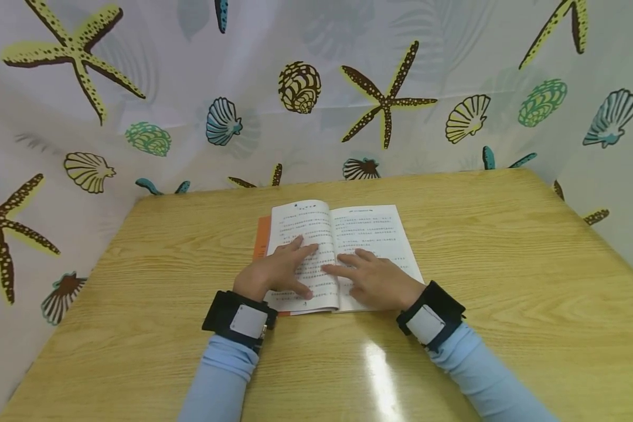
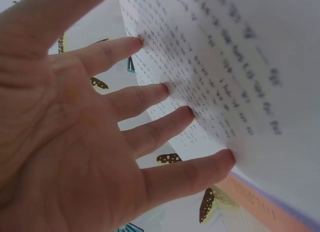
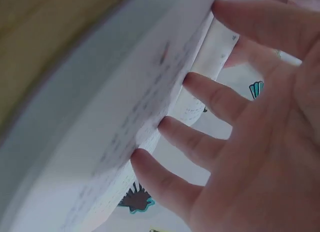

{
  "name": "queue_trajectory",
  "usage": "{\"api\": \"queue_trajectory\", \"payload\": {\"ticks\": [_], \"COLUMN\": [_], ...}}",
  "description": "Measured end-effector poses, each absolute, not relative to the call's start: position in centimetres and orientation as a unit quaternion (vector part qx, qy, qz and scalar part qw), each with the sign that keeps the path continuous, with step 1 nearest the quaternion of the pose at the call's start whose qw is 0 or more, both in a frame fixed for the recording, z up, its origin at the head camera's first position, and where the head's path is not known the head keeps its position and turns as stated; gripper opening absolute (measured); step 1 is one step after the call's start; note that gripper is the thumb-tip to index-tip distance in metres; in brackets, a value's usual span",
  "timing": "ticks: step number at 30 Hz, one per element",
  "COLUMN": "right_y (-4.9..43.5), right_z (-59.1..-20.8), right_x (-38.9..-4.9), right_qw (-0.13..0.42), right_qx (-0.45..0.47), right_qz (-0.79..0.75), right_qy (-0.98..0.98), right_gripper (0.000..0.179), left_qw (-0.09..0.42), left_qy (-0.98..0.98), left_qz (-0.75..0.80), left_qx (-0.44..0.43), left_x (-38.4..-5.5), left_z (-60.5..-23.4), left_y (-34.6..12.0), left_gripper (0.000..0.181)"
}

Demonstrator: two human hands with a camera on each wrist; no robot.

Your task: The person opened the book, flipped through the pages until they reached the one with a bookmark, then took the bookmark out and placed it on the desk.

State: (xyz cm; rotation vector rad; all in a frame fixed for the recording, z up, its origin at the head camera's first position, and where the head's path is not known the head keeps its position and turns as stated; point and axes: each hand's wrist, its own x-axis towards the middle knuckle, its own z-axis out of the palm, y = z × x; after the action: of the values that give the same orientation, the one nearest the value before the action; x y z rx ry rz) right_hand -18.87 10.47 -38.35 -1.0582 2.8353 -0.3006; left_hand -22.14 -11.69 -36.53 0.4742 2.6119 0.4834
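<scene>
An open book (image 1: pixel 366 225) with printed text lies on the wooden table, an orange flap or cover edge (image 1: pixel 262 237) showing at its left. My left hand (image 1: pixel 276 269) rests on the left page, fingers spread. In the left wrist view, the left fingertips (image 2: pixel 186 113) touch the paper and the palm is raised off it. Across the right page lies my right hand (image 1: pixel 377 280), its fingers pointing toward the spine. The right wrist view shows the right fingertips (image 3: pixel 167 123) pressing on the page near the fold. Neither hand grips anything.
The wooden table (image 1: pixel 506 246) extends on both sides of the book and in front of it. Behind it hangs a pale curtain (image 1: pixel 274 135) printed with shells and starfish. Black bands with light plates (image 1: pixel 249 320) circle both wrists over light blue sleeves.
</scene>
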Motion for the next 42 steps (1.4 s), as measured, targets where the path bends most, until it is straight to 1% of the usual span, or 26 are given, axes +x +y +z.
{"api": "queue_trajectory", "payload": {"ticks": [6,14,21,25,31,38,40,42], "right_y": [11.3,13.6,16.2,17.0,17.1,17.6,17.7,17.7], "right_z": [-38.1,-37.6,-37.6,-37.4,-37.2,-37.4,-37.4,-37.3], "right_x": [-19.6,-20.8,-21.9,-22.1,-22.3,-22.3,-22.3,-22.3], "right_qw": [0.084,0.104,0.127,0.136,0.135,0.130,0.131,0.132], "right_qx": [-0.278,-0.227,-0.172,-0.157,-0.153,-0.114,-0.105,-0.103], "right_qz": [-0.101,-0.103,-0.117,-0.126,-0.128,-0.148,-0.155,-0.151], "right_qy": [0.952,0.963,0.970,0.970,0.971,0.974,0.974,0.974], "right_gripper": [0.065,0.057,0.060,0.061,0.062,0.076,0.076,0.069], "left_qw": [0.223,0.215,0.218,0.219,0.213,0.206,0.205,0.204], "left_qy": [0.943,0.944,0.944,0.944,0.944,0.942,0.942,0.942], "left_qz": [0.177,0.176,0.178,0.177,0.178,0.190,0.192,0.193], "left_qx": [0.171,0.177,0.173,0.171,0.178,0.185,0.184,0.182], "left_x": [-22.1,-21.9,-21.8,-21.8,-21.8,-21.9,-21.9,-21.9], "left_z": [-36.5,-36.4,-36.2,-36.2,-36.2,-36.4,-36.4,-36.4], "left_y": [-11.8,-11.8,-11.8,-11.8,-11.9,-12.0,-11.9,-11.9], "left_gripper": [0.097,0.097,0.096,0.096,0.096,0.095,0.095,0.095]}}
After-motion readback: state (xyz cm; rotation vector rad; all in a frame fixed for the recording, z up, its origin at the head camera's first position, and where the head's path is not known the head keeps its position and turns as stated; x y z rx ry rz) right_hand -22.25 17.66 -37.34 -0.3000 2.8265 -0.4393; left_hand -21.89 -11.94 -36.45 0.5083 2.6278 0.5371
